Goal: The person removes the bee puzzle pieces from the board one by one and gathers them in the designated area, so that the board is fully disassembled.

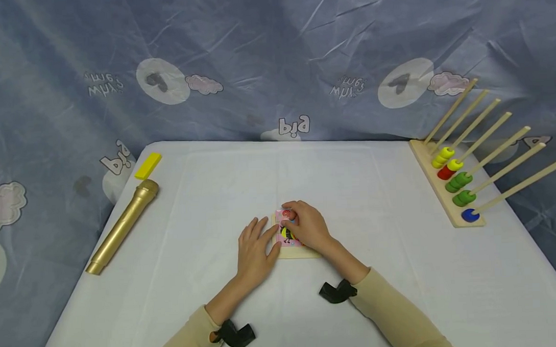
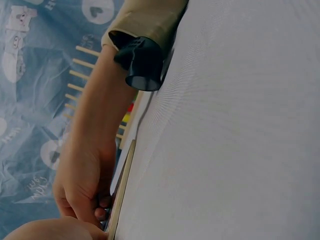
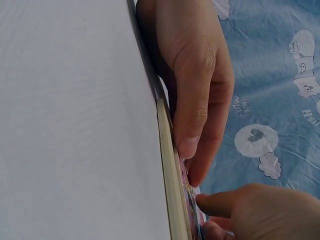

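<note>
One straight-edged wooden board (image 1: 299,252), left hand (image 1: 255,251), right hand (image 1: 309,226) touching it

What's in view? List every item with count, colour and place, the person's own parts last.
Wooden board: 1, pale wood, mid-table, by the hands
Bee picture: 1, pink, yellow and black, on the board
Peg rack: 1, pale wood, seven pegs, table's right side
Beads: several, exact count unclear, yellow, red, green and blue, low on the pegs
Microphone: 1, gold, table's left side
Block: 1, yellow, far left of table
Tabletop: 1, white, under everything
Backdrop: 1, printed grey-blue, behind table
Wrist mounts: 2, black, at the wrists
Sleeves: 2, beige, on the forearms
Left hand: 1, picture's left edge
Right hand: 1, over picture's right part
</note>
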A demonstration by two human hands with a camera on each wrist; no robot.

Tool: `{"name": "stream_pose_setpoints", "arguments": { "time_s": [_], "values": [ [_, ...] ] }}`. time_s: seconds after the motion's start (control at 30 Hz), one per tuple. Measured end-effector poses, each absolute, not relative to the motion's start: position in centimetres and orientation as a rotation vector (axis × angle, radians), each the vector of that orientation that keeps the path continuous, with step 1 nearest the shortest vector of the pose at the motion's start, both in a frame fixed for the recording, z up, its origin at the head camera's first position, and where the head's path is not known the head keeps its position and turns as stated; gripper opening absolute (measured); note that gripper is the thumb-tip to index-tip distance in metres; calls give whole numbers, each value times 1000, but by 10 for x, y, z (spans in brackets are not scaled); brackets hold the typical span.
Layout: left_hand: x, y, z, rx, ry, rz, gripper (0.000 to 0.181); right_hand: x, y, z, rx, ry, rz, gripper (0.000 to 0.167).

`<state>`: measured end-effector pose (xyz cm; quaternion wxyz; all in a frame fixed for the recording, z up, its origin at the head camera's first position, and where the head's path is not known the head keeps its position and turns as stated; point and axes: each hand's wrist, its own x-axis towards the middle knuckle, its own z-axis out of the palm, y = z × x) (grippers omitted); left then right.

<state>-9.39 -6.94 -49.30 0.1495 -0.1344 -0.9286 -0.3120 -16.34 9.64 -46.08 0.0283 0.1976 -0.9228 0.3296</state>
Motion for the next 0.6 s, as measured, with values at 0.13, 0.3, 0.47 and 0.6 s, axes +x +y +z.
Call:
{"name": "stream_pose_setpoints", "arguments": {
  "time_s": [0.13,0.3,0.47,0.6],
  "values": [
    [-95,-69,-494,-384,-2666,-882,38,-162,95,-462,591,-2863,962,36],
    [-96,-69,-494,-380,-2670,-867,38,-163,94,-463,575,-2868,943,33],
    [-95,-69,-494,-381,-2676,-869,37,-163,94,-465,569,-2849,959,31],
    [-95,-69,-493,-381,-2676,-882,37,-163,94,-466,560,-2818,991,27]
  ]
}}
